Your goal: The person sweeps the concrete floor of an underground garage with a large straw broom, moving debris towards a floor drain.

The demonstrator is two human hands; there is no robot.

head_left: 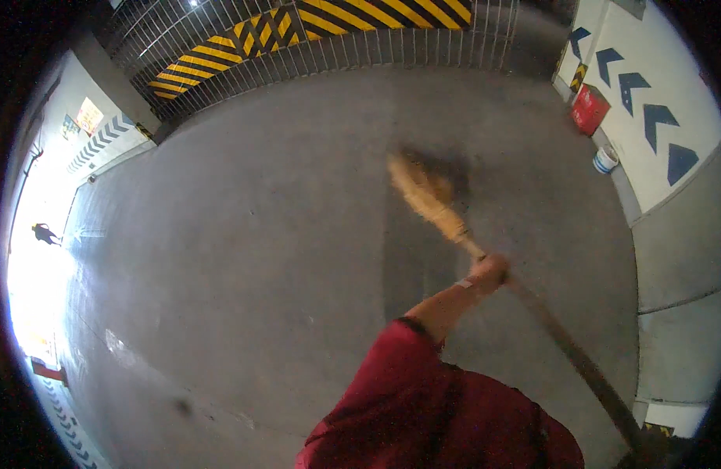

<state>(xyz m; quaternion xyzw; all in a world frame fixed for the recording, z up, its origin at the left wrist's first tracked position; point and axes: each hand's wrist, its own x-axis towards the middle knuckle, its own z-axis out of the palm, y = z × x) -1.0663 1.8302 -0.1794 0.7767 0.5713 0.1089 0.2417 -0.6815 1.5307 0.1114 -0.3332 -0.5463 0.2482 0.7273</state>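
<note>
My left hand (489, 273) is closed around the long wooden handle of a broom (548, 324), about a third of the way up from the head. My forearm reaches forward out of a red sleeve (399, 367). The straw-coloured broom head (423, 187) is blurred and lies low over the grey concrete floor (282, 234), with its dark shadow just behind it. The handle runs back toward the lower right edge, where its end is lost in darkness. My right hand does not show.
A white wall with blue chevrons (658, 117) stands at the right, with a red box (590, 109) and a white bucket (605, 159) at its foot. A metal fence (337, 47) fronts yellow-black stripes at the back. Far left, a distant person (44, 233) stands in a bright opening.
</note>
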